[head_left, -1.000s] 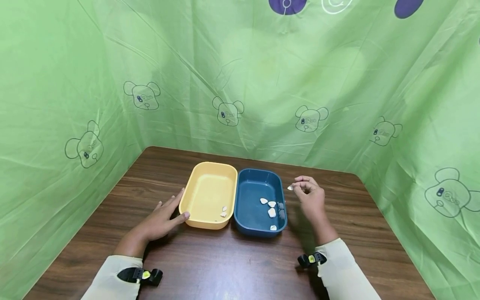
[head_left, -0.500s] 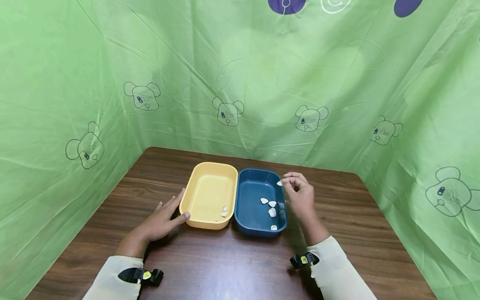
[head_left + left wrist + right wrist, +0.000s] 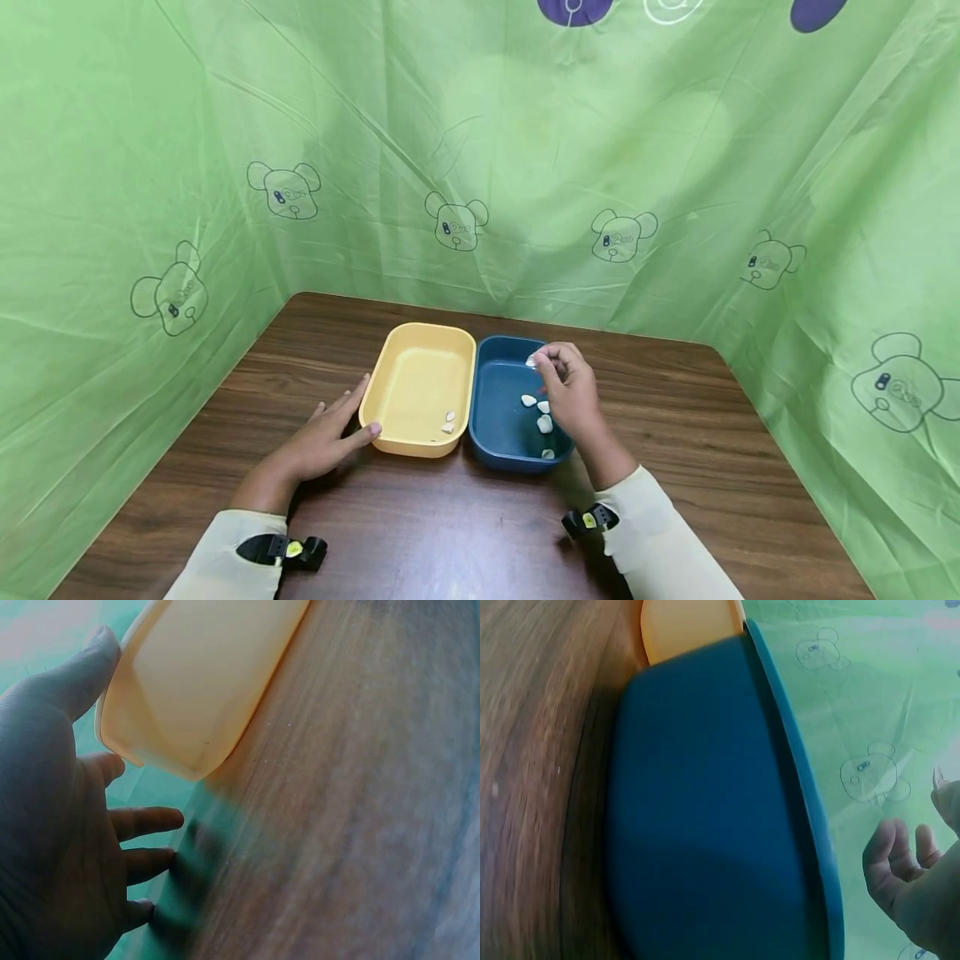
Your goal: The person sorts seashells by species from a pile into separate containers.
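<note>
Over the blue tray point(image 3: 495, 392), my right hand point(image 3: 576, 400) pinches a small white pebble point(image 3: 531, 362) between thumb and fingertips. Several white pebbles point(image 3: 528, 401) lie on that tray's floor, some partly behind the hand. My left hand point(image 3: 318, 442) touches the near left corner of the yellow tray point(image 3: 397, 392), fingers spread and thumb against the rim. Two small whitish pieces point(image 3: 447, 428) lie inside the yellow tray. The left wrist view has the thumb at the rim of the yellow tray point(image 3: 112, 727). In the right wrist view, the blue tray's outer wall point(image 3: 697, 795) fills the middle.
Both trays stand side by side, close together, on a dark wooden table point(image 3: 450, 533). Behind and beside the table hangs a green cloth point(image 3: 525, 150) with bear-face drawings. Each wrist wears a black strap with a camera point(image 3: 281, 551).
My right hand has moved left with the pinched pebble, from beside the blue tray to above its inside. The left hand and both trays have stayed in place.
</note>
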Demonstrator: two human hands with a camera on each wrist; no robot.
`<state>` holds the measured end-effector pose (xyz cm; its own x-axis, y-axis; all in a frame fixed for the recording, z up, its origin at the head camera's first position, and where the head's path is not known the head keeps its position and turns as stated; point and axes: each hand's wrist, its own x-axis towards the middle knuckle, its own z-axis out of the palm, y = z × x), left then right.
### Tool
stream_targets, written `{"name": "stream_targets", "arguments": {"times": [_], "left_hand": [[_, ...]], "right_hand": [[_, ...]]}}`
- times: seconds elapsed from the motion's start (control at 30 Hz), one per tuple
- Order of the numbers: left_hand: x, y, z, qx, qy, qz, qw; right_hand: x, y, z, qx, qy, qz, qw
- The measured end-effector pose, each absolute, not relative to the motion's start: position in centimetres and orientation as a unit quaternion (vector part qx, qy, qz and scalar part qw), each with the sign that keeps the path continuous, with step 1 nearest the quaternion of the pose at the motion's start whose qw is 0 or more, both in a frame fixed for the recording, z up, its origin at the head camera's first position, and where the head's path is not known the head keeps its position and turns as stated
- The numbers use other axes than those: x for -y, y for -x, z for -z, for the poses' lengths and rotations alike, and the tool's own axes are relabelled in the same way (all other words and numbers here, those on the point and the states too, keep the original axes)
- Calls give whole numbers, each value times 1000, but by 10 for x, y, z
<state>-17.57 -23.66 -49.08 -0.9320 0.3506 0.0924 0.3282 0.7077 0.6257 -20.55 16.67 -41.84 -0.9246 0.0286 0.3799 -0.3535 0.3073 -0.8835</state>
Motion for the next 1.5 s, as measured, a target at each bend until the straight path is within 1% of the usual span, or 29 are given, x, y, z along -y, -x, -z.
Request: {"name": "stream_targets", "arguments": {"times": [0.27,0.53,0.77,1.33,1.5], "left_hand": [[237,175,490,-924,-182,-335,16],[237,174,490,-923,-183,-337,13],[237,174,491,-924,-183,-337,12],[237,175,489,-925,-184,-333,17],[237,175,491,-925,-184,-333,17]], "right_hand": [[-146,205,417,791,-116,-588,125],[-124,207,421,807,-129,-561,133],[-107,207,424,818,-118,-546,136],[-81,205,429,823,-116,-545,109],[-79,205,432,833,-107,-535,89]]}}
